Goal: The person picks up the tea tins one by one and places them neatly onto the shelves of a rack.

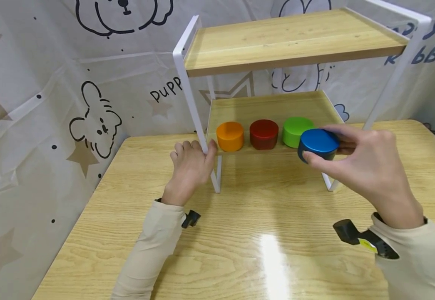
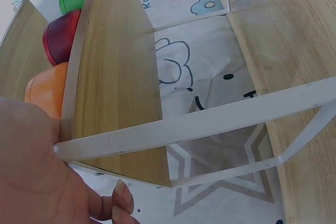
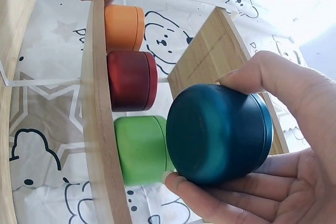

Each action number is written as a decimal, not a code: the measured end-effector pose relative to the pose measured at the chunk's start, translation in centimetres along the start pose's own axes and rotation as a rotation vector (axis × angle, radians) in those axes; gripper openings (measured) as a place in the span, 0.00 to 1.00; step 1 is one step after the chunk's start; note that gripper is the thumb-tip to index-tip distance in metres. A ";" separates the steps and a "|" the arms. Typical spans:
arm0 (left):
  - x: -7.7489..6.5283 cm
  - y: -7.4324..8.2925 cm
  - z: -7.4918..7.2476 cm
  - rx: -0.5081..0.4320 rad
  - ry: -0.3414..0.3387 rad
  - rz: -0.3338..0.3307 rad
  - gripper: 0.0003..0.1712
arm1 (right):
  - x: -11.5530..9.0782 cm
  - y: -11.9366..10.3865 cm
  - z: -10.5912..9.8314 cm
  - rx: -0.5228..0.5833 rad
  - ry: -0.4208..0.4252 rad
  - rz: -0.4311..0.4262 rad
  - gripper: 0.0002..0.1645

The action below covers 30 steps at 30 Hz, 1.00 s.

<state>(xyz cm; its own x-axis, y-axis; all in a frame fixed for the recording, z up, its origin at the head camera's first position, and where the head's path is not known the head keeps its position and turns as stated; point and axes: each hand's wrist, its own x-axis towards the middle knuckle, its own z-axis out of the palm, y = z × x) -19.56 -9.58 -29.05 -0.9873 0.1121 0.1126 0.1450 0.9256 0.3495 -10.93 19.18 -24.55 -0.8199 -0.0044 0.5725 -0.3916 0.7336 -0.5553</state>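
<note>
My right hand [image 1: 374,166] holds a blue round tin [image 1: 319,143] between thumb and fingers, in front of the lower shelf's right part. In the right wrist view the tin's rounded base [image 3: 194,135] faces the camera, close to the green tin [image 3: 140,149]. On the lower shelf board, from the left, stand an orange tin [image 1: 230,136], a dark red tin [image 1: 264,135] and the green one, upright in a row. At the left front, my left hand [image 1: 191,166] grips the white metal leg [image 1: 191,98] of the two-tier shelf, thumb on its right side and fingers on its left.
The upper wooden board [image 1: 296,35] hangs over the tins. White legs stand at both sides of the shelf, on a wood-grain table [image 1: 217,250]. Behind rises a pale cloth [image 1: 135,83] printed with cartoon animals and stars.
</note>
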 end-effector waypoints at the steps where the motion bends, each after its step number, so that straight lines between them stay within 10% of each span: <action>1: 0.0 0.0 0.0 0.001 0.001 0.000 0.36 | 0.0 0.0 -0.1 -0.004 0.000 0.009 0.33; 30: 0.0 0.1 0.0 0.001 -0.005 -0.004 0.36 | 0.3 1.6 -1.9 -0.117 0.031 0.154 0.36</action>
<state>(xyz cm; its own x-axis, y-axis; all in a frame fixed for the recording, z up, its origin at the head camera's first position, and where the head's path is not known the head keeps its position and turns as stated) -19.51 -9.50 -28.98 -0.9881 0.1102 0.1070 0.1411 0.9264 0.3490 -11.02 21.63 -24.15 -0.8526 0.1331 0.5054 -0.2101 0.7982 -0.5646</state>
